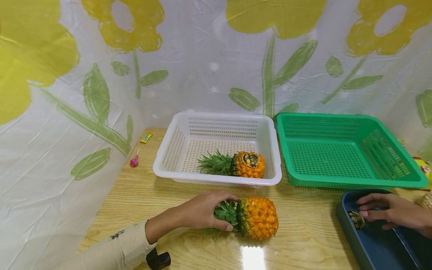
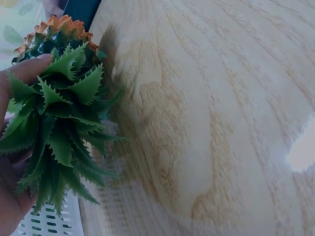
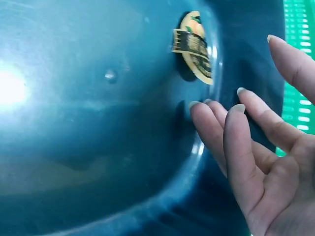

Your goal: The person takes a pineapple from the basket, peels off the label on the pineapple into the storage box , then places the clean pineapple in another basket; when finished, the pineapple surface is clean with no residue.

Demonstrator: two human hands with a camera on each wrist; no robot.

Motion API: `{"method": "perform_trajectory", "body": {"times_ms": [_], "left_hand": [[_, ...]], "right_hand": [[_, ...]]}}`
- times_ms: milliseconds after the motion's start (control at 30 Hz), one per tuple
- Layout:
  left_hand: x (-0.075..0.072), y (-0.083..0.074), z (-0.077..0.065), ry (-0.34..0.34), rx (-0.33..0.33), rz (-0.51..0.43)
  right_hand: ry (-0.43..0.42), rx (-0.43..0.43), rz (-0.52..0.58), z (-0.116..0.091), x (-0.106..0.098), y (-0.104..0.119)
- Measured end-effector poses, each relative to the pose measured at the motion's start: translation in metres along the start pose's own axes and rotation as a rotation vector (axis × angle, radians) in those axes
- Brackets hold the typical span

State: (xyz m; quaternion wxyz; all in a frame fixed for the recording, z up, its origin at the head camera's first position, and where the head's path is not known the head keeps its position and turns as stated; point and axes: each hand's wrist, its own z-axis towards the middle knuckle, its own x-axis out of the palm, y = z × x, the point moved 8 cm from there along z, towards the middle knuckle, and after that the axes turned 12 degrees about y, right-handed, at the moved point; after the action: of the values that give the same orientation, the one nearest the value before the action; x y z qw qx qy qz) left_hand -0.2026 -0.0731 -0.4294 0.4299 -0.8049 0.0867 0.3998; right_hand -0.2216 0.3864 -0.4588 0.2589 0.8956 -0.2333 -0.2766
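My left hand (image 1: 201,212) grips a small orange pineapple (image 1: 260,219) by its green crown, with the thumb near side and fingers on the far side. The fruit lies sideways over the wooden table, just in front of the white basket; the left wrist view shows its spiky leaves (image 2: 61,128) close up. Over a dark blue tray (image 1: 375,246), my right hand (image 1: 399,212) holds nothing, its fingers loosely bent and apart. Near those fingertips, a black and gold oval label (image 3: 194,46) sits at the tray's inner wall.
A second pineapple (image 1: 251,165), with a label on it, lies in the white basket (image 1: 217,179). Beside that stands a green basket (image 1: 357,183). A lollipop (image 1: 134,161) and a yellow wrapped candy (image 1: 146,138) lie at the left edge. Yellow packaging (image 1: 429,173) is at far right.
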Motion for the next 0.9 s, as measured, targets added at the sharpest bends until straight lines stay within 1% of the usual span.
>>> {"method": "perform_trajectory", "body": {"times_ms": [100,233,400,500,600,667,733,800,900], "left_hand": [[0.0,-0.001,0.001,0.008,0.003,-0.006],[0.0,-0.001,0.001,0.013,0.003,-0.012],[0.001,0.0,0.0,0.01,-0.005,-0.005],[0.001,0.0,0.0,0.01,-0.006,-0.004],[0.0,-0.001,0.0,0.011,-0.004,-0.009],[0.0,-0.001,0.0,0.013,-0.004,-0.016],[0.0,-0.001,0.0,0.015,-0.005,-0.021],[0.0,-0.001,0.001,0.017,-0.005,-0.026],[0.001,-0.001,0.001,0.022,-0.004,-0.037]], "right_hand": [[-0.032,0.005,-0.052,-0.005,-0.004,0.002],[-0.066,-0.018,-0.098,-0.011,-0.008,0.01],[-0.079,-0.066,-0.122,-0.022,-0.01,0.026],[-0.071,-0.104,-0.126,-0.03,-0.006,0.037],[-0.089,-0.135,-0.133,-0.037,-0.002,0.05],[-0.119,-0.162,-0.145,-0.042,0.001,0.061],[-0.171,-0.199,-0.174,-0.045,0.005,0.073],[-0.219,-0.256,-0.188,-0.048,0.009,0.084],[-0.266,-0.328,-0.17,-0.051,0.015,0.102]]}}
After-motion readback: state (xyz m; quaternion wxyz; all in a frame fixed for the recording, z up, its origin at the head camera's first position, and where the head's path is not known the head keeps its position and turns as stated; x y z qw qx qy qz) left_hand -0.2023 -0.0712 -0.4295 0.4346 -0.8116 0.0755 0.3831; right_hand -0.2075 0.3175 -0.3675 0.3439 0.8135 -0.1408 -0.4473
